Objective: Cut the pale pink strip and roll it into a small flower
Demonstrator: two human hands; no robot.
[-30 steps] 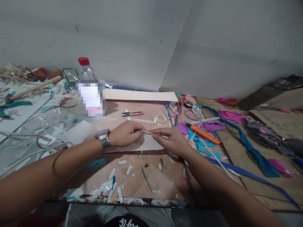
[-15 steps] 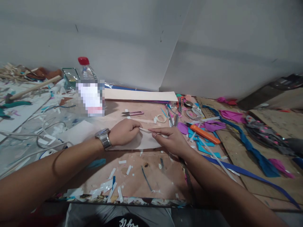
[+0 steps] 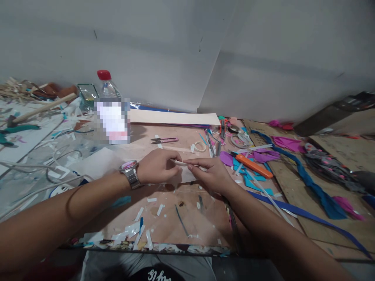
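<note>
A thin, pale stick-like strip [image 3: 182, 163] spans the gap between my hands, low over the table. My right hand [image 3: 212, 173] pinches it between thumb and forefinger. Curled around its other end is my left hand [image 3: 158, 166], wearing a metal watch; its thumb and forefinger stand a little apart, and the inner fingers are partly hidden. Beneath both hands lies a white sheet of paper [image 3: 191, 177], mostly covered. Thread snips [image 3: 164, 140] and a roll of tape [image 3: 200, 146] rest just beyond.
An orange utility knife [image 3: 254, 166] and blue fabric scraps [image 3: 253, 183] lie at right. A red-capped bottle [image 3: 109, 88] stands behind a blurred bright screen [image 3: 113, 123]. White cables [image 3: 58, 168] cross the left side. Paper scraps [image 3: 149, 240] litter the front edge.
My left hand has shifted slightly right, and its thumb has dropped away from the forefinger, loosening the pinch. My right hand keeps its pinch on the strip, almost unmoved.
</note>
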